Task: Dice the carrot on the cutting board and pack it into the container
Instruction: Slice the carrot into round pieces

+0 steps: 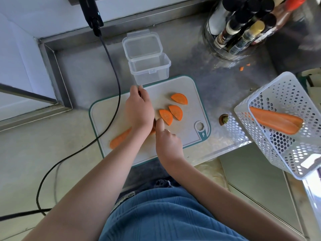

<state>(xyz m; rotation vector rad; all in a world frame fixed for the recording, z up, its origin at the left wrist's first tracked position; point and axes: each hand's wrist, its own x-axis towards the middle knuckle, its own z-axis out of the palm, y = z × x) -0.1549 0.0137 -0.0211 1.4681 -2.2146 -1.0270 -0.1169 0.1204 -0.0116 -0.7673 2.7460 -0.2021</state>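
Left hand lies over the carrot half on the cutting board, fingers curled down on it; grip itself hidden. Right hand sits just beside it, fist curled round a knife handle, index finger extended forward, blade mostly hidden between the hands. Three half-moon carrot slices lie on the board right of the hands. Clear container, lid open, stands at the board's far edge. Another carrot half lies in the white basket.
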